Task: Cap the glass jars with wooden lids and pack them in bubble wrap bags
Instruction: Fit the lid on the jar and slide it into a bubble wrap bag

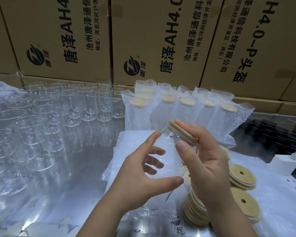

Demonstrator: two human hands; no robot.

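Two bare hands were together at one clear glass jar (167, 146), held tilted above the table with its mouth toward the upper right. The left hand (143, 175) curled round the jar's body, thumb in front, fingers seen through the glass. The right hand (207, 161) pinched the round wooden lid (182, 132), seen edge-on, against the jar's mouth, fingers over its top.

Under the hands lay a flat white bubble wrap pile (126, 142); left of it the shiny grey table (85, 168) showed.

Brown printed cardboard boxes (161, 40) made a wall behind. Rows of empty clear glass jars (58, 113) stood at the left, capped jars in bubble wrap bags (178, 110) upright behind the hands. Stacks of holed wooden lids (241, 177) lay by the right wrist, and a small white charger (284, 165) sat near the right edge.
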